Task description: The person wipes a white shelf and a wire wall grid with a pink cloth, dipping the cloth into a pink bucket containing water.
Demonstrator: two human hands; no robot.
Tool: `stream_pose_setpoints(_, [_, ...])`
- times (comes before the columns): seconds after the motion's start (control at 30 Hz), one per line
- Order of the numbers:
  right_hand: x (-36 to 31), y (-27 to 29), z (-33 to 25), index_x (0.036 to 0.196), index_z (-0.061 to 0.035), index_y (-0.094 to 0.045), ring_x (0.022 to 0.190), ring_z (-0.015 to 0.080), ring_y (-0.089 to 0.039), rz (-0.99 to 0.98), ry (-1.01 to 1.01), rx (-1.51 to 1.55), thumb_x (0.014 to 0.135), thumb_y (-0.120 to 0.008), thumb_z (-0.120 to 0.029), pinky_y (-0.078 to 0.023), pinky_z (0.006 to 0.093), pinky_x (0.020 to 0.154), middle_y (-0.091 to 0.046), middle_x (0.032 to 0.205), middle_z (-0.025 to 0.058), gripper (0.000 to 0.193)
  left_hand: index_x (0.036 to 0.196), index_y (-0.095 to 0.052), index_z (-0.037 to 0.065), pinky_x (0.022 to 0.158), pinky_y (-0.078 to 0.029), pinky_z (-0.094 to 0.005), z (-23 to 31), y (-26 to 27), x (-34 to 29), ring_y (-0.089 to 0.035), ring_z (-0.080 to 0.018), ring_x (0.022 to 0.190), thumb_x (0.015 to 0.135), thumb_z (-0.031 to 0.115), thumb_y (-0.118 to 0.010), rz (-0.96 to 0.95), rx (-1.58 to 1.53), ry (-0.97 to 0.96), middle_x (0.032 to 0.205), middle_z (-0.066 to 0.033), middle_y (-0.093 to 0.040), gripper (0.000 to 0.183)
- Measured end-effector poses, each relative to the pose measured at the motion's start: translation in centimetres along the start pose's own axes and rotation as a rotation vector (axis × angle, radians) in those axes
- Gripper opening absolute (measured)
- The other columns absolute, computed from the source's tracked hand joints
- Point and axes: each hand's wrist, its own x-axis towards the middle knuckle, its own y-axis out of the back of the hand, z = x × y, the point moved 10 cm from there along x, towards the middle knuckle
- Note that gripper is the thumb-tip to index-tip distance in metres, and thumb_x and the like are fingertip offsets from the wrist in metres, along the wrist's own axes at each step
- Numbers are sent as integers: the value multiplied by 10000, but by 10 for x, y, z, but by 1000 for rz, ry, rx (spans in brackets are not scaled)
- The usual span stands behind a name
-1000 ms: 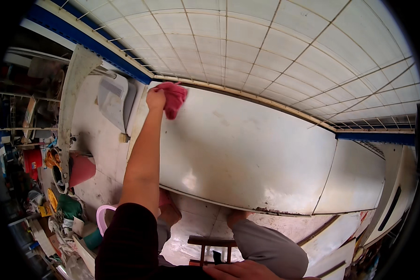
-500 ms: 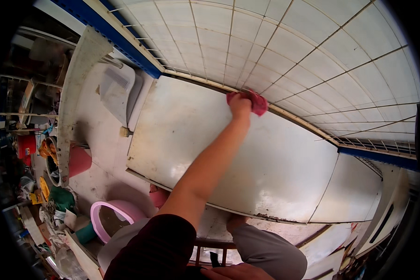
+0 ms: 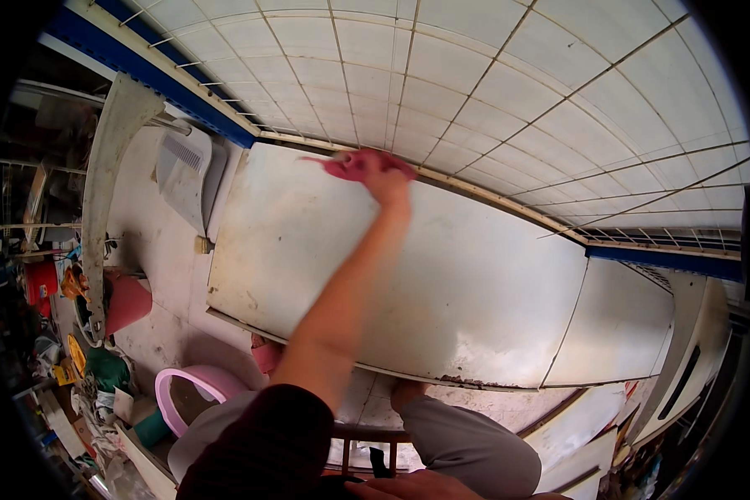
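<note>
The left hand [image 3: 386, 185] is closed on the red cloth [image 3: 354, 165], which lies on the white panel [image 3: 483, 275] at its far edge, beside the grid [image 3: 475, 125]. The right hand [image 3: 421, 486] is cut off by the lower edge; its grip cannot be determined.

We note: pale board [image 3: 375, 267], stained, chipped along the side away from wire grid [image 3: 475, 108]; red cloth [image 3: 360, 167] beside grid.
</note>
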Motion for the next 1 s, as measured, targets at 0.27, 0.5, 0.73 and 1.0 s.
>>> stream_pose_setpoints(0.27, [-9, 11, 1, 1309, -26, -439, 949, 310, -568, 113, -8, -95, 855, -521, -248, -453, 382, 792, -568, 1105, 170, 511, 1439, -230, 38, 910, -386, -251, -27, -119, -149, -469, -185, 1113, 635, -104, -459, -217, -155, 363, 1293, -96, -444, 847])
stream_pose_setpoints(0.5, [-15, 6, -34, 1259, -30, -459, 870, 293, -546, 130, 186, -142, 859, -550, -291, -434, 368, 755, -566, 1029, 134, 487, 1398, -310, 14, 992, -380, -326, 33, -50, -223, -489, -221, 1173, 698, -10, -469, -719, -79, 559, 1304, -116, -479, 718])
stream_pose_setpoints(0.73, [-33, -39, -32, 1273, -67, -465, 881, 318, -584, 54, 30, -207, 873, -576, -251, -473, 383, 770, -576, 1108, 137, 454, 1428, -268, 72, 1049, -306, -348, 59, -14, -250, -376, -218, 1273, 851, 137, -466, -762, -1, 612, 1384, -106, -390, 613])
stream_pose_setpoints(1.0, [-45, -31, -43, 1302, -78, -459, 884, 297, -600, 257, 69, -428, 876, -575, -291, -480, 384, 745, -611, 1037, 135, 490, 1323, -444, 103, 924, -419, -404, 251, 55, -278, -535, -369, 1078, 854, 331, -543, -801, 1616, -344, 1182, -196, -568, 530])
